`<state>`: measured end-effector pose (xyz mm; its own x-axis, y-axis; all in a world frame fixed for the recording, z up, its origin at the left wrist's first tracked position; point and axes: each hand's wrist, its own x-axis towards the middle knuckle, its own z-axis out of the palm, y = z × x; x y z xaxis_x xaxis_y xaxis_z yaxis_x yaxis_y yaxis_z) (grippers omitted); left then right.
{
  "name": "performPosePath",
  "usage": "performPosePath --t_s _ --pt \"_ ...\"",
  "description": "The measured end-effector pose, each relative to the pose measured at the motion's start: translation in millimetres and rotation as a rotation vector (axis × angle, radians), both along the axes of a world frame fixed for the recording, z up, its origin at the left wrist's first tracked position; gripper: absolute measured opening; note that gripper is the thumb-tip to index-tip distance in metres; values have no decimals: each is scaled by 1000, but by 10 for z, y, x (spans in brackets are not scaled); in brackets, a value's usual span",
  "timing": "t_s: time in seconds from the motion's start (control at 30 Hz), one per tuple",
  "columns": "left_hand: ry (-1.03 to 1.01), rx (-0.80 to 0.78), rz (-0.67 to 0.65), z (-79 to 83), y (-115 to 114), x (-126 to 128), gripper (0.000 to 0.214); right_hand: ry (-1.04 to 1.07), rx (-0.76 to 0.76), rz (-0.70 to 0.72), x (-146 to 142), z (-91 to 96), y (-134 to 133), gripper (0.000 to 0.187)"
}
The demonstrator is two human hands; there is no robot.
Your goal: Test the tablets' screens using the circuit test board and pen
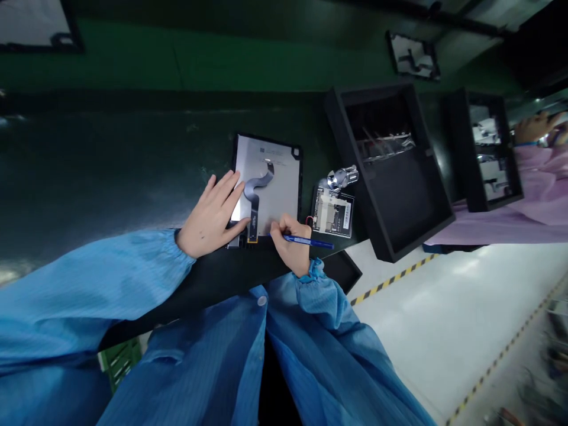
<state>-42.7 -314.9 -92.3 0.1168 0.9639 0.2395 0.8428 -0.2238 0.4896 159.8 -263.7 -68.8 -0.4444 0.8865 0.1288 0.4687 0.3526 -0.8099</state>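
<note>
My left grip [210, 219] lay open, fingers spread over the left edge of the flat panel [284, 183], thumb by the near end of its ribbon cable [254, 204]. My right grip [293, 244] was closed round a blue pen [313, 242], at the panel's near right corner. The panel lay on the dark surface [110, 160] in front of me, left of a small circuit board [331, 214] and the black tray [403, 198]. I judged it light, thin and stiff, its pale back probably slick and easily cracked by bending. The dark rims seemed the safest hold, well clear of the soft cable.
</note>
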Motion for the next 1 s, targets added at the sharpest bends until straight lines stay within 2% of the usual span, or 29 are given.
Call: performPosePath --t_s 0.3,0.4,0.5,0.6,0.7,0.87,1.0 --pt "-3 -10 5 6 -4 8 69 29 -4 38 -12 -37 -8 35" --pt "-28 -7 -3 8 -2 2 69 137 -31 -91 23 -25 11 37" --pt "-31 -7 -20 14 29 -23 68 227 -82 -180 88 93 134 31" --pt "-32 -5 -53 24 89 -54 67 230 -32 -141 135 277 376 17" --pt "-38 1 -70 27 141 -68 66 185 -9 -47 77 377 657 26" --pt "-48 -33 -59 70 125 -55 66 114 31 85 -207 270 962 17" --pt "-145 28 43 283 156 0 63 202 34 56 -270 288 951 10"
